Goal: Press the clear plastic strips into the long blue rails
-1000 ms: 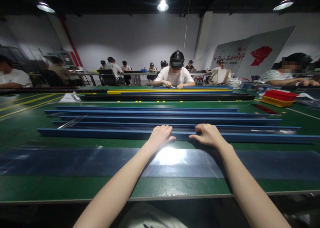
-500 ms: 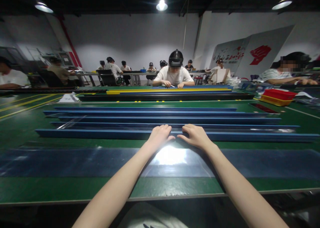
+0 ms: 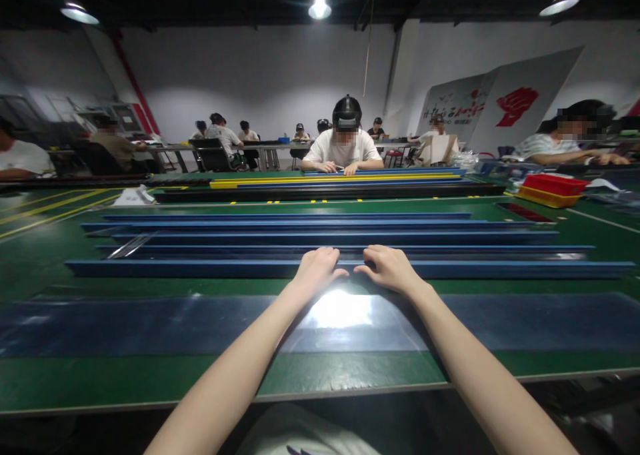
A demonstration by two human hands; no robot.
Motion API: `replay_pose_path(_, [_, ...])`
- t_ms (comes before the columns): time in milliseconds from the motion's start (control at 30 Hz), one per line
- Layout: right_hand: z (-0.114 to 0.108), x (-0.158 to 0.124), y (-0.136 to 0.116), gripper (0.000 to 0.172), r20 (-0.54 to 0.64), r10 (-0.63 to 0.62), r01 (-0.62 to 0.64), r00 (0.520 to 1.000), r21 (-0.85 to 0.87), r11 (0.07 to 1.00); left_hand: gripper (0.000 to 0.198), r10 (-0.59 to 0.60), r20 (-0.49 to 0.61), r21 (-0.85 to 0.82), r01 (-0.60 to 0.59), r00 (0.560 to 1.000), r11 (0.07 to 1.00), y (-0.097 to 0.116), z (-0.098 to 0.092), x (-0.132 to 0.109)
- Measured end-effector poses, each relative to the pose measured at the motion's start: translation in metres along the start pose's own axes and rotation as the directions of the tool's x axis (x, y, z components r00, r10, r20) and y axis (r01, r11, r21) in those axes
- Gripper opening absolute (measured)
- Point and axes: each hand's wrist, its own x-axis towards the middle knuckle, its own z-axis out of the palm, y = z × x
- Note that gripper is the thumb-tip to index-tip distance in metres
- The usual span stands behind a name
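Note:
A long blue channel-shaped strip (image 3: 200,268) lies crosswise on the green table, the nearest of several. My left hand (image 3: 320,269) is closed over its middle, fingers curled across the far side and thumb on the near side. Close by on the right, my right hand (image 3: 386,268) grips the same strip, its thumb pointing toward the left one. A small gap separates the two thumbs. Under my forearms a wide clear plastic sheet (image 3: 150,325) lies flat, with a bright lamp reflection in its middle. The fingertips are hidden behind the strip.
More blue strips (image 3: 300,226) lie parallel beyond my hands. Farther off are a black strip (image 3: 300,194) and yellow strips (image 3: 280,182), where a co-worker (image 3: 345,142) sits. A red bin (image 3: 555,185) stands at right, near a dark flat phone-like object (image 3: 530,213). The table edge (image 3: 350,392) runs before me.
The whole view has shifted slightly. My hands keep the same place and grip on the near blue strip.

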Motion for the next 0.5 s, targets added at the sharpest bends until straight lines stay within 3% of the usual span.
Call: replay_pose_path(500, [-0.0024, 0.0004, 0.0044, 0.035, 0.018, 0.009, -0.01, 1.0, 0.03, 0.999, 0.031, 0.038, -0.01, 0.052, -0.038, 0.999, 0.998, 0.0, -0.0025, -0.0025])
